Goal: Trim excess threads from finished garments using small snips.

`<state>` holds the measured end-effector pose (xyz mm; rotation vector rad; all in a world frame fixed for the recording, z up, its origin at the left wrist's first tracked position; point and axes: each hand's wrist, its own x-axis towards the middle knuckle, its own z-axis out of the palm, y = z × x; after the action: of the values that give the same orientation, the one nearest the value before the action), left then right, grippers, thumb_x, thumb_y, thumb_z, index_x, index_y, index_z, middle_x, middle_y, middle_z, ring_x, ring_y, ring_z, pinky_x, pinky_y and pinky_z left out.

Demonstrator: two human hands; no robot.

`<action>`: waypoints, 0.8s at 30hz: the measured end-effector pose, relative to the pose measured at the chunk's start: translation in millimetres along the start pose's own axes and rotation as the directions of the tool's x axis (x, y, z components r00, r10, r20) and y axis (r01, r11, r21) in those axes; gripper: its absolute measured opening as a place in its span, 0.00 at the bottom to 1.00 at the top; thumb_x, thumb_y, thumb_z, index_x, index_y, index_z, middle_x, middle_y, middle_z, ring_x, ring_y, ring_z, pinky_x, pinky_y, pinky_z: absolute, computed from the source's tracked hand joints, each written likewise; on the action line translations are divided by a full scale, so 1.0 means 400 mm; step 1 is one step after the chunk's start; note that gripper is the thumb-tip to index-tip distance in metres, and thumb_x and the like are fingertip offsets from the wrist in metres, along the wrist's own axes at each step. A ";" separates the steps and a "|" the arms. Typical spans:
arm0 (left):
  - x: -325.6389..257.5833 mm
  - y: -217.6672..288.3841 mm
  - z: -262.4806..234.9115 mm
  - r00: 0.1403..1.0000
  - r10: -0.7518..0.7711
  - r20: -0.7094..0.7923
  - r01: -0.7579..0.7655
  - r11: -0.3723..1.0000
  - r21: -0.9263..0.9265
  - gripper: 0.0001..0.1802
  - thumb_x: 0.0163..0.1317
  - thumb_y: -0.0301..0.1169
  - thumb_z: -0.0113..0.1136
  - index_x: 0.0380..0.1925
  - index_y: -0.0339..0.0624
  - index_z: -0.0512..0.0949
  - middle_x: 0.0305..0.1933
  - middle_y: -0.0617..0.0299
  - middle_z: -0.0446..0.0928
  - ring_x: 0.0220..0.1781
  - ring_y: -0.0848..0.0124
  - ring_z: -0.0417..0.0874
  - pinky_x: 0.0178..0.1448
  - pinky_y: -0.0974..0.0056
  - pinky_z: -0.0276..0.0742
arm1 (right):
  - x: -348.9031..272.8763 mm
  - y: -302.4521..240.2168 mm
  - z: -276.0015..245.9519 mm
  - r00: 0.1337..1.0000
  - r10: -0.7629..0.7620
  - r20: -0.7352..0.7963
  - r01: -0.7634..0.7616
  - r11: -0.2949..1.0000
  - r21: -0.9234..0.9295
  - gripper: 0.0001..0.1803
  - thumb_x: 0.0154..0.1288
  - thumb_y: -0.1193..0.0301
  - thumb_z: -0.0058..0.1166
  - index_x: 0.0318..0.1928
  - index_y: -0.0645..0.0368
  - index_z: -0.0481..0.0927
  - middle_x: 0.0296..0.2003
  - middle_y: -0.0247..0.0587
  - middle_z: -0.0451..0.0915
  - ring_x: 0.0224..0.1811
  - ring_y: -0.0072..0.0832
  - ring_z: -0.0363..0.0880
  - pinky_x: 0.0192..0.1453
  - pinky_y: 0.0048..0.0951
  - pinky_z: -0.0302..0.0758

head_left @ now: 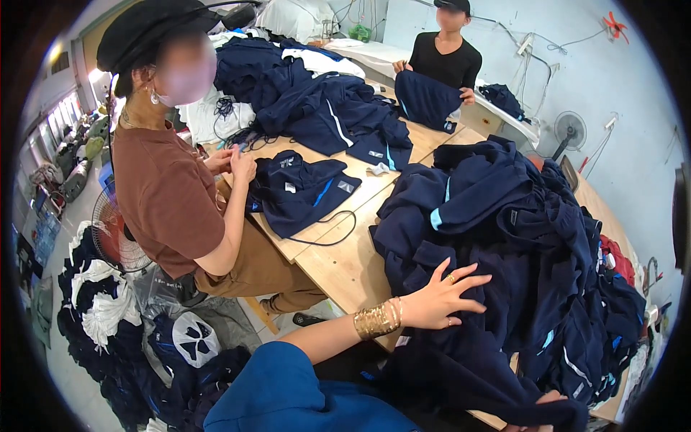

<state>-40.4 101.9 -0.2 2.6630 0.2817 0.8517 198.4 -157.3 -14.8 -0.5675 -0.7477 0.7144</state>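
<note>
My left hand (pixel 445 294), with rings on its fingers and gold bangles at the wrist, reaches across with fingers spread. It is over a navy garment (pixel 461 371) that stretches along the table's near edge. At the bottom of the view, my right hand (pixel 547 407) is gripping that garment's near end, its fingers partly covered by the cloth. Just beyond my left hand rises a big heap of navy garments (pixel 489 209) with light-blue and white trim.
On the left a person in a brown top (pixel 173 194) works by a navy garment (pixel 302 187) with a cord. Across the wooden table (pixel 338 270), a person in black (pixel 446 61) holds navy cloth (pixel 425 101). More garments pile at the back (pixel 317 101) and on the left floor (pixel 108 353).
</note>
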 end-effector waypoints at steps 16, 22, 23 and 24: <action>-0.081 0.226 0.060 0.886 0.286 0.364 0.179 0.514 -0.839 0.22 0.58 0.35 0.55 0.46 0.30 0.65 0.40 0.48 0.72 0.43 0.62 0.75 0.47 0.65 0.69 | 0.034 -0.210 0.118 0.958 -0.258 -0.122 0.266 0.962 0.056 0.14 0.62 0.59 0.43 0.38 0.55 0.73 0.34 0.34 0.72 0.26 0.23 0.67 0.30 0.30 0.68; -0.063 0.177 -0.044 0.937 0.048 0.347 0.308 0.357 -0.882 0.15 0.56 0.30 0.56 0.42 0.36 0.69 0.36 0.60 0.73 0.40 0.77 0.70 0.45 0.70 0.66 | -0.047 -0.214 0.128 0.840 -0.358 -0.409 0.303 0.933 -0.194 0.14 0.56 0.64 0.46 0.41 0.59 0.72 0.34 0.38 0.73 0.28 0.27 0.70 0.32 0.28 0.70; -0.076 0.171 -0.037 0.933 -0.070 0.352 0.351 0.385 -0.854 0.15 0.56 0.29 0.56 0.42 0.35 0.69 0.37 0.62 0.73 0.41 0.79 0.70 0.47 0.72 0.66 | -0.059 -0.174 0.088 0.686 -0.367 -0.628 0.164 0.919 -0.358 0.20 0.48 0.73 0.50 0.45 0.63 0.71 0.33 0.44 0.74 0.29 0.31 0.73 0.35 0.26 0.72; -0.095 0.159 -0.013 0.933 -0.149 0.328 0.360 0.359 -0.861 0.15 0.56 0.28 0.56 0.43 0.34 0.69 0.37 0.63 0.73 0.42 0.79 0.70 0.48 0.72 0.66 | -0.072 -0.151 0.073 0.687 -0.358 -0.633 0.157 0.923 -0.352 0.20 0.48 0.73 0.50 0.45 0.63 0.71 0.33 0.44 0.74 0.29 0.31 0.73 0.35 0.26 0.72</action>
<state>-68.5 33.5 7.1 1.5349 0.1062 0.4057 183.4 -211.0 32.3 -0.8919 -0.2009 0.0859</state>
